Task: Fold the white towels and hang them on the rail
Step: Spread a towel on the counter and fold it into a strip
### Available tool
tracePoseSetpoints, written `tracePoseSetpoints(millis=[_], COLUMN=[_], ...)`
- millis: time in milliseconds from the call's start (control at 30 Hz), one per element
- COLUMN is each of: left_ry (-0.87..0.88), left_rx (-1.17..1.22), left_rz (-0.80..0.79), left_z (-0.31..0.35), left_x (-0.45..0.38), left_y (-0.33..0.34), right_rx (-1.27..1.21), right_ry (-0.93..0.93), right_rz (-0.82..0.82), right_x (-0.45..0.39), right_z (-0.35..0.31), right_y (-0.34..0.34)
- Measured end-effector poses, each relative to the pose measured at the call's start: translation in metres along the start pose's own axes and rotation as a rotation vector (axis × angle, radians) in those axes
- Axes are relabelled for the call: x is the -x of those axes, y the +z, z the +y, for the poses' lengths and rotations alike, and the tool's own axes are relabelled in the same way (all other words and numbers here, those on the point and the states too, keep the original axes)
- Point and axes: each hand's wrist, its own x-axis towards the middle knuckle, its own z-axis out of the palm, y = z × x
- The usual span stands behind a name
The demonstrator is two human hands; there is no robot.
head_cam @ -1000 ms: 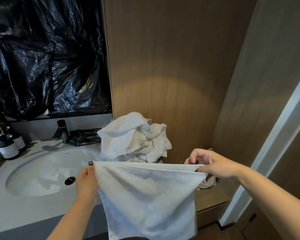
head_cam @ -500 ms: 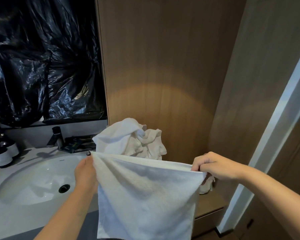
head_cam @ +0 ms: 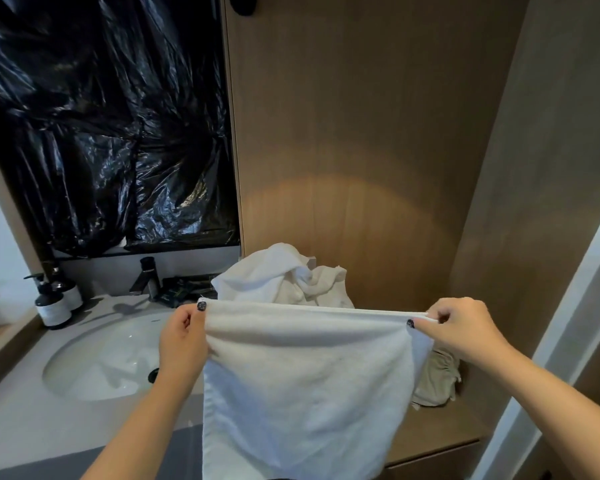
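You are in the folding step: your left hand (head_cam: 182, 341) and your right hand (head_cam: 463, 332) are each pinched shut on a top corner of the white towel (head_cam: 305, 382), which hangs stretched and flat in front of you, just ahead of the sink (head_cam: 94, 362) and partly over the counter edge. The top hem runs taut and nearly level between your hands; the lower edge drops out of the frame, so whether it hangs even cannot be told. The next move looks like bringing the two corners together to halve the towel, and that calls for keeping the hem tight so the sides meet squarely. To the right of the sink, a heap of unfolded towels (head_cam: 284, 278) sits behind the one you hold, and a small crumpled cloth (head_cam: 437, 379) lies on the wooden shelf (head_cam: 440, 434) beyond it. Above the sink and heap the air is open up to the wooden wall (head_cam: 361, 150), giving you room to lift and swing. No rail is in view, so you will probably need to turn to find it.
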Motion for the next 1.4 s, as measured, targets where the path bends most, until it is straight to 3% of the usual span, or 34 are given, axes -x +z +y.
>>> tracePoseSetpoints(millis=[167, 300, 400, 967, 1233, 1400], left_ry=[0.101, 0.245, 0.357, 0.078, 0.026, 0.027], left_rx=[-0.088, -0.218, -0.37, -0.133, 0.018, 0.024], left_rz=[-0.06, -0.296, -0.379, -0.018, 0.091, 0.165], left_z=[0.01, 0.016, 0.017, -0.035, -0.055, -0.069], left_x=[0.017, 0.026, 0.031, 0.032, -0.036, -0.11], left_y=[-0.002, -0.012, -0.015, -0.002, 0.024, 0.042], right_rx=[-0.116, -0.184, -0.15, -0.118, -0.079, -0.418], right_ry=[0.101, 0.139, 0.127, 0.047, 0.23, 0.322], right_rz=[0.106, 0.169, 0.152, 0.006, -0.016, 0.037], right_x=[0.002, 0.002, 0.005, -0.005, -0.074, -0.132], right_z=[0.013, 0.029, 0.042, 0.034, 0.008, -0.012], right_y=[0.011, 0.008, 0.006, 0.055, 0.095, 0.137])
